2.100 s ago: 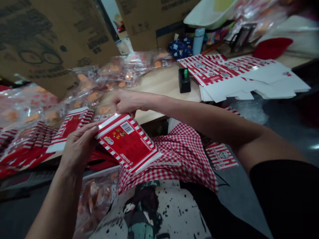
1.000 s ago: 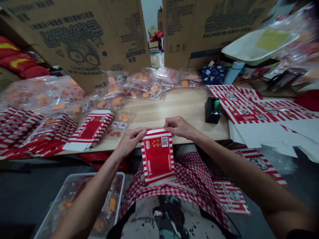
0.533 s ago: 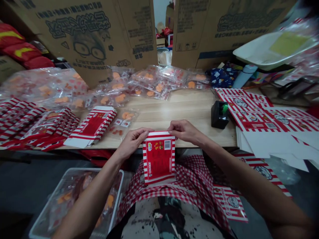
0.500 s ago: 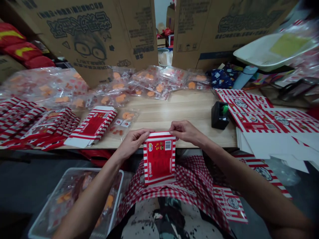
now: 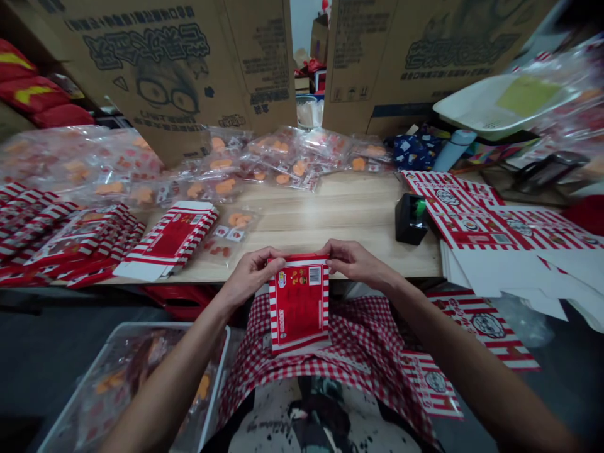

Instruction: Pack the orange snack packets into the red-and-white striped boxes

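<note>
A red and white striped carton [image 5: 299, 308] is held over my lap at the table's front edge, its printed panel with a barcode facing me. My left hand [image 5: 255, 274] grips its top left corner, thumb on the front. At the top right corner my right hand [image 5: 350, 259] pinches the edge between thumb and fingers. The fingers behind the carton are partly hidden. Left of my hands lie a clear packet [image 5: 231, 236] with orange pieces and small stacked striped cartons [image 5: 172, 236] with a white flap showing.
Filled striped cartons [image 5: 80, 242] stand in a row at left. Clear packets [image 5: 283, 157] line the table's back before cardboard boxes [image 5: 189, 69]. A black tape dispenser [image 5: 409, 220] and flat carton sheets [image 5: 476, 220] are at right. A white bin [image 5: 120, 330] sits low left.
The white strip along the carton's top edge no longer shows; a red edge is there now. Both hands stay at the top corners, with my left thumb further over the front.
</note>
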The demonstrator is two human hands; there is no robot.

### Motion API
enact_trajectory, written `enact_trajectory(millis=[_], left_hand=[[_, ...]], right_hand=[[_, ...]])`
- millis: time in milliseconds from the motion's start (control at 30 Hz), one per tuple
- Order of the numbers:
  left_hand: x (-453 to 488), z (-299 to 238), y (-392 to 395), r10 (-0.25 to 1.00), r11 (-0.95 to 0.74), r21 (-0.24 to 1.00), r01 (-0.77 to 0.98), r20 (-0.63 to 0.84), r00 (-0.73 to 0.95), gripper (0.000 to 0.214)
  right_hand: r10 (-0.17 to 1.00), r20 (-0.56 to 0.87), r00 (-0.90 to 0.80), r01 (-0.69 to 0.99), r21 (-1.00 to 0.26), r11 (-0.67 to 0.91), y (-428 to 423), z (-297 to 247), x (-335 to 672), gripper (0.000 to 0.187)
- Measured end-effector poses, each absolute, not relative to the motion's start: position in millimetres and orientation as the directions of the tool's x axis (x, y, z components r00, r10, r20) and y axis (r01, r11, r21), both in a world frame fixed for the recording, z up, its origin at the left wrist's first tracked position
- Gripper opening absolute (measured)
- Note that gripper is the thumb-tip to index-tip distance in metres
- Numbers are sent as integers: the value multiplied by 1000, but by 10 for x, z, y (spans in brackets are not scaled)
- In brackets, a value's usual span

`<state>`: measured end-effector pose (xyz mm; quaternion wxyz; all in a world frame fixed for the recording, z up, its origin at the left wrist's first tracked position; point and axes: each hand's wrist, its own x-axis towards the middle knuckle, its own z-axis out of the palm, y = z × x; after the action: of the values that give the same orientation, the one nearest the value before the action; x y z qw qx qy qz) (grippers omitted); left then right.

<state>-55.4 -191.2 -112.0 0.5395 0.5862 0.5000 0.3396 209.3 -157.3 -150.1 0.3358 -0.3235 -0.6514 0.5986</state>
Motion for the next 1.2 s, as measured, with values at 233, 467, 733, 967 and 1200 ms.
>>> enact_trajectory(millis=[233, 467, 733, 967, 1200], left_hand=[[-376, -889, -2108, 992, -124, 965, 231, 119, 35, 36], [-421, -595, -2307, 971, -212, 938, 273, 234, -47, 49], [-546, -748, -2370, 983, -139, 974, 176, 157, -92, 53], [-431, -831, -2256, 990, -121, 980, 157, 130, -46, 54], [-308, -849, -2105, 996, -58, 989, 134, 67, -57, 53]], right_hand=[[889, 320, -328, -173, -945, 276, -1810, -1258, 1904, 14], [829, 388, -402, -154, -921, 357, -1983, -822, 1906, 28], [836, 308, -455, -141, -952, 274, -2038, -798, 1910, 10], [789, 275, -549, 128, -906, 404, -1944, -650, 2059, 3], [788, 370, -492, 147, -857, 494, -1875, -676, 2157, 8]])
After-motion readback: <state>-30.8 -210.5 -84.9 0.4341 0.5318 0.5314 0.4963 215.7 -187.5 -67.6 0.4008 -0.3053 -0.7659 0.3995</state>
